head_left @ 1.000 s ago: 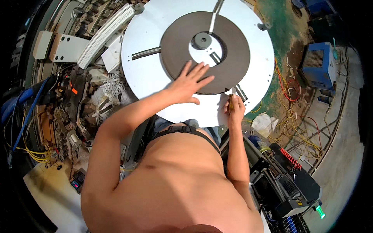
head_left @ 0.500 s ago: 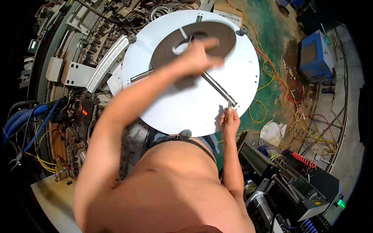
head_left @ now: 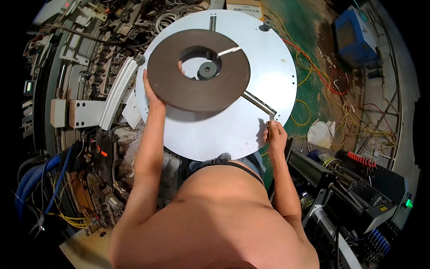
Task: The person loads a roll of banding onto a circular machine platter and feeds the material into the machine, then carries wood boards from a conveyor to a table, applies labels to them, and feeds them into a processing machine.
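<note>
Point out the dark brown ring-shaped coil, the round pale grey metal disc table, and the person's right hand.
dark brown ring-shaped coil [head_left: 197,89], head view, lower band of the ring.
round pale grey metal disc table [head_left: 219,130], head view, bare lower surface.
right hand [head_left: 275,134], head view, back of the hand.

Cluttered workshop, stained green floor.
Tangled yellow and red cables sprawl across it; blue metal box beyond.

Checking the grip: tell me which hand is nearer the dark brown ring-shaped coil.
Left. The left hand grips the dark brown ring-shaped coil at its left edge; the right hand is apart, at the white round plate's lower right rim.
</note>
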`<control>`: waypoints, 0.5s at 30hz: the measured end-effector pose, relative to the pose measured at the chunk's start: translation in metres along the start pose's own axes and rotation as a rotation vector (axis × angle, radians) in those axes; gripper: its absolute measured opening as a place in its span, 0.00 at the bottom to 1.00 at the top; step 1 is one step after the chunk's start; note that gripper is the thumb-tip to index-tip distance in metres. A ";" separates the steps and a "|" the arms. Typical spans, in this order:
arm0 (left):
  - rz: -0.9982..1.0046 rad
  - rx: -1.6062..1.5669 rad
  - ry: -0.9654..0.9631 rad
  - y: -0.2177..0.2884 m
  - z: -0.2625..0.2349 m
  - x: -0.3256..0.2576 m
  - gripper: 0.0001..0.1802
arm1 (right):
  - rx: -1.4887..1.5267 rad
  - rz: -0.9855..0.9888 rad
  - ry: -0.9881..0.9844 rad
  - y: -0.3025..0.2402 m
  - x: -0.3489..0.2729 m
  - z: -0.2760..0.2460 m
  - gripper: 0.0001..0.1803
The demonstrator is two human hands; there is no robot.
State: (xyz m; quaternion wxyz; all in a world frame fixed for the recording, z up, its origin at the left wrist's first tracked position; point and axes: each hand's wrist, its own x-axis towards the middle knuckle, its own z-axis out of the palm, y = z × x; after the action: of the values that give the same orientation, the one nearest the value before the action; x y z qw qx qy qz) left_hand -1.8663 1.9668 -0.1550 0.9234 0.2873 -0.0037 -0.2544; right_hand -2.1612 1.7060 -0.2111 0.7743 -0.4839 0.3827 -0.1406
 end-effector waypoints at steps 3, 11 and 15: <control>0.096 0.693 0.546 0.025 -0.073 0.010 0.28 | -0.061 -0.011 -0.002 -0.007 0.001 -0.010 0.16; 0.681 2.180 0.881 -0.005 -0.056 0.052 0.27 | -0.299 -0.075 -0.087 -0.043 0.042 0.016 0.16; 0.554 1.726 -0.254 -0.074 0.046 0.050 0.14 | -0.505 -0.049 -0.361 -0.066 0.092 0.037 0.15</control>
State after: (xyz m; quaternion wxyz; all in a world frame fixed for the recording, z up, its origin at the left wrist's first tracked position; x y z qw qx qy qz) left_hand -1.8645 1.8670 -0.1625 0.4087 0.8365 -0.3630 0.0376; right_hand -2.0623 1.6428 -0.1876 0.6814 -0.6873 0.2498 0.0286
